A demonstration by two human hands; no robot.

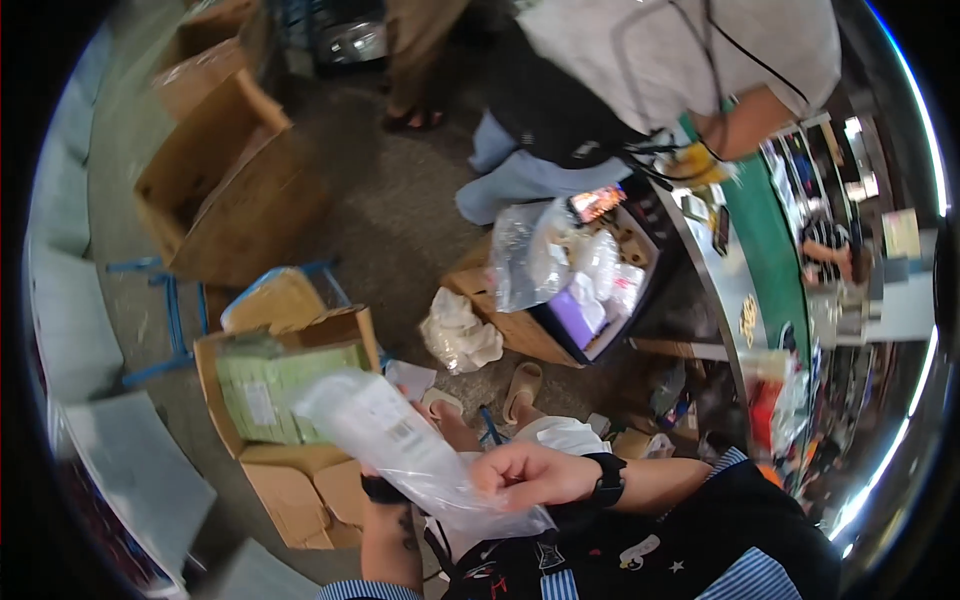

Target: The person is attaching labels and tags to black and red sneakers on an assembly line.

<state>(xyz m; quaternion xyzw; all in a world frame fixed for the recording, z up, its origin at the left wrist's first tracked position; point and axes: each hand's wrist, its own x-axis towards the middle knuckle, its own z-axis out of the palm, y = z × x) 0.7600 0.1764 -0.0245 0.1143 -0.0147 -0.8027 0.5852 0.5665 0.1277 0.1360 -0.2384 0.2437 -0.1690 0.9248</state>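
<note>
A long clear plastic bag (395, 432) with a white label lies slantwise in front of me, over the near edge of an open cardboard box. My left hand (369, 471) holds it from beneath, and most of its fingers are hidden behind the plastic. At the bag's lower end my right hand (532, 474) is closed, its fingers curled on the film. Pale green packages (268, 395) lie inside the cardboard box (222, 410), close to the bag's upper end.
Ahead, a bin (643, 318) brims with plastic wrap. Crumpled white plastic (460, 332) lies beside it. A large cardboard box (235, 190) stands far left, near a blue metal frame (172, 310). Another person (600, 110) works by a green-topped bench (765, 240) at right.
</note>
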